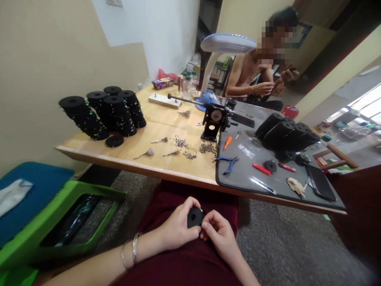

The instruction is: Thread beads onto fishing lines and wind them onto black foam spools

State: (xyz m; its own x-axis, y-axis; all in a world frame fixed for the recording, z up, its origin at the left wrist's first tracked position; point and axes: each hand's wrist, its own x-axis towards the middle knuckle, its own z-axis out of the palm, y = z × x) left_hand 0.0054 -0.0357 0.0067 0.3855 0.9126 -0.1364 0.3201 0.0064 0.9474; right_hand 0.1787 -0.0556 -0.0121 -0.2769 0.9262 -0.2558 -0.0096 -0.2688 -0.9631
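Above my lap, my left hand (180, 222) is wrapped round a black foam spool (194, 218) with a hole in its middle. A small bright green bit shows on the spool's upper right edge. My right hand (217, 233) is at the spool's right side, thumb and forefinger pinched together at its rim. Whatever lies between those fingertips is too small to make out. On the table, the nearest things are blue-handled pliers (228, 163) and a pair of tweezers (263, 185) on a grey mat (238, 178).
Stacked black spools (98, 115) with coloured bits stand at the table's left; more spools (282, 131) lie right. A winding device (212, 123), lamp (228, 43), loose beads (181, 142) and a phone (321, 182) are on the table. Another person (250, 75) sits across. A green stool (110, 228) stands left.
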